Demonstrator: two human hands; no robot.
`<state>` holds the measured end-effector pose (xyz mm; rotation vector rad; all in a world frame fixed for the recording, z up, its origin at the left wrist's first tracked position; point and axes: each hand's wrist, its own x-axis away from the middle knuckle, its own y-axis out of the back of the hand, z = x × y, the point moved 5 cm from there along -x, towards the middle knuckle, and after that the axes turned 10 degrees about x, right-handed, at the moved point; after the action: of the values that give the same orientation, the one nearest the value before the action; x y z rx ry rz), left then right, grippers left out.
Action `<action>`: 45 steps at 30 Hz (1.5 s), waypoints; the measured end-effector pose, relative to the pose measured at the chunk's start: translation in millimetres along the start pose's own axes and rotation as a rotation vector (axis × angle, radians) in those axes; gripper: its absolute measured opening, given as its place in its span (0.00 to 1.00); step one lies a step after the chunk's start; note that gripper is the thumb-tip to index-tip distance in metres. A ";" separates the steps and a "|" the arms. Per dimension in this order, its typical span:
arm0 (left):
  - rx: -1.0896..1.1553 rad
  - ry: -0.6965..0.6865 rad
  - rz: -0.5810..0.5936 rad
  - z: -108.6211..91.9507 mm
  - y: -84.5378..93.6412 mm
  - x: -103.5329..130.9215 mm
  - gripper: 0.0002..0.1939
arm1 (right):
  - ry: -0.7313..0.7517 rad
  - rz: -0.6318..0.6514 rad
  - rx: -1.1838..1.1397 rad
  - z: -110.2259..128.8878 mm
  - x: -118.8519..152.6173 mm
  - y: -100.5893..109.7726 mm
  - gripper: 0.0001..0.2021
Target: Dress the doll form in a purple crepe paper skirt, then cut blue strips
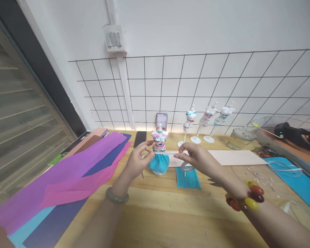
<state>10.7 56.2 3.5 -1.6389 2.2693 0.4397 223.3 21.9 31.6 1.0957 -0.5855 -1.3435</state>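
A small white dress-form mannequin (pixel 159 139) with pink and blue markings stands upright on the table. Gathered turquoise fabric (pixel 158 163) wraps its lower part like a skirt. Along the fabric's top edge runs a narrow white ribbon (pixel 165 153). My left hand (pixel 139 159) pinches the ribbon at the left side of the waist, thumb against forefinger. To the right of the mannequin, my right hand (pixel 192 155) is closed in a pinch on the ribbon's other stretch, and a loop hangs below it. Beneath that hand lies a turquoise fabric square (pixel 188 179).
Three more mannequins (pixel 190 120) on stands are at the back, near a glass jar (pixel 241 137). A phone (pixel 140 139) lies behind my left hand. Coloured sheets (pixel 93 168) cover the left side. A pale strip (pixel 235 157), beads (pixel 260 179) and blue fabric (pixel 294 179) lie right.
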 end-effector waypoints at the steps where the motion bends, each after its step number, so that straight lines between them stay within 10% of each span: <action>1: 0.006 0.001 0.002 1.8 0.0 -0.5 0.06 | 0.010 -0.006 0.014 0.6 -0.5 0.2 0.16; 45: 0.119 -0.033 -0.071 -1.0 -11.5 0.7 0.09 | -0.052 -0.107 -0.045 -6.0 -3.1 2.0 0.20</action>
<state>21.4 51.7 3.4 -1.6342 2.1619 0.3064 228.8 26.3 31.6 1.0708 -0.5381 -1.4746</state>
